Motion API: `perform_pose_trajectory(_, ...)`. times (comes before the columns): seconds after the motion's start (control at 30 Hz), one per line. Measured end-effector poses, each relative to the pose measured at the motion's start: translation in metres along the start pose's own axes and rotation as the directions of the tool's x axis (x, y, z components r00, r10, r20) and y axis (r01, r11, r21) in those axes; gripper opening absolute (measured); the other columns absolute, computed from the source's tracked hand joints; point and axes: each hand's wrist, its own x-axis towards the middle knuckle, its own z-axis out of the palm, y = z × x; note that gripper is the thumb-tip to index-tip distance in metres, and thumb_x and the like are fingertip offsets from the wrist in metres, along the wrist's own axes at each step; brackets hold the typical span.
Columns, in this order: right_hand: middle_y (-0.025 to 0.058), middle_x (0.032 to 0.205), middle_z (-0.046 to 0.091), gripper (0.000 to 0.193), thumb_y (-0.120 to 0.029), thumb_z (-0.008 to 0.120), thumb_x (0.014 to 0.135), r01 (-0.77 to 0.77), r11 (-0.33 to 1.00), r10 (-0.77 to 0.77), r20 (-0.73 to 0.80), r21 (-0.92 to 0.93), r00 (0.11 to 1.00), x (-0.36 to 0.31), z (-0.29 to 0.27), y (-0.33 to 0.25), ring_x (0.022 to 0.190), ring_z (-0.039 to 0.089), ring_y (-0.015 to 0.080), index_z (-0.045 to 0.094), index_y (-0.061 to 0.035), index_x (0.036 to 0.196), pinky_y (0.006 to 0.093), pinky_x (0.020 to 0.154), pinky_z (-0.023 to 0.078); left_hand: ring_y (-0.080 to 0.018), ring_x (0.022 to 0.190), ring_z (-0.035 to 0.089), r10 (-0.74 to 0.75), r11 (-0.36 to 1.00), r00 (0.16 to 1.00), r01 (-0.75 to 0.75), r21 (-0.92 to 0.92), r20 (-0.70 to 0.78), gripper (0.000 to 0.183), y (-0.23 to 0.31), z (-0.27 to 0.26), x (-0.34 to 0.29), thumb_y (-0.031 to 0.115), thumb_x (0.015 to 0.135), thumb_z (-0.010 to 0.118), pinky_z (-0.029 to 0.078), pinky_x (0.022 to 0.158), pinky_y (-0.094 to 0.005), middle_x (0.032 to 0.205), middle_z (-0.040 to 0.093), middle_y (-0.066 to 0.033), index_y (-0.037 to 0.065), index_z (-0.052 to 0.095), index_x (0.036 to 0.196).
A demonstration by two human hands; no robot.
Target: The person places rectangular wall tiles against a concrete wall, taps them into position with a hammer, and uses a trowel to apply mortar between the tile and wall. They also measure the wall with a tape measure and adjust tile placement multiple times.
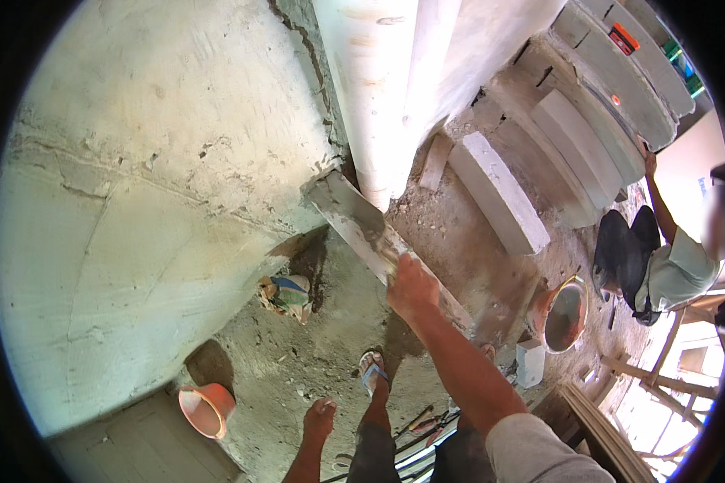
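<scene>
My right hand (415,288) is closed round the handle of a trowel (348,203). Wet grey mortar smears its flat blade, whose far end touches the wall's lower corner beside a white pipe (374,105). Along the blade and past my hand runs a long narrow board (451,310); whether my fingers also grip it is hidden. Low in the view, my left hand (321,414) hangs with curled fingers, and nothing shows in it. Close to it is my foot in a blue-strapped flip-flop (372,372).
An orange bucket (205,409) stands by the plastered wall (137,266), near a crumpled sack (286,296). Pale blocks (499,193) lie before curved steps (596,64). Right are a mortar bucket (564,315), a small block (530,362), timber (596,427) and another person (681,270).
</scene>
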Motion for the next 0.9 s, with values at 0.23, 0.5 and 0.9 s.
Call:
perform_pose_trajectory(0.23,0.0205,0.111,0.058,0.041,-0.028,0.06,0.086,-0.034,0.998,0.035,-0.026,0.055,0.999,0.0,-0.001,-0.028,0.106,0.059,0.0384,0.045,-0.005,0.117,0.048,0.09,0.046,-0.0207,0.092,0.066,0.031,0.996,0.998,-0.026,-0.09,0.053,0.033,0.014,-0.015,0.019,0.017,0.09,0.061,0.051,0.079,-0.0315,0.101,0.068,-0.012,-0.004,0.061,0.116)
perform_pose_trajectory(0.5,0.0231,0.103,0.064,0.051,-0.039,0.067,0.083,-0.208,0.893,0.285,-0.146,0.399,0.947,-0.11,-0.012,0.101,0.1,0.061,0.0431,0.05,-0.0049,0.115,0.0502,0.082,0.047,-0.02,0.089,0.066,0.137,0.99,0.976,-0.129,-0.061,0.168,0.031,0.066,-0.019,0.041,0.019,0.089,0.063,0.05,0.08,-0.0328,0.1,0.069,-0.0103,0.001,0.063,0.115)
perform_pose_trajectory(0.9,0.0251,0.114,0.059,0.038,-0.019,0.065,0.08,-0.902,0.365,0.931,-0.099,0.23,0.351,-0.169,-0.006,0.452,0.108,0.058,0.0406,0.056,-0.0007,0.111,0.0479,0.089,0.048,-0.021,0.085,0.066,-0.08,0.952,0.971,0.008,0.305,0.225,0.041,0.136,0.057,0.075,0.022,0.09,0.06,0.05,0.079,-0.0337,0.102,0.066,-0.013,-0.005,0.057,0.121)
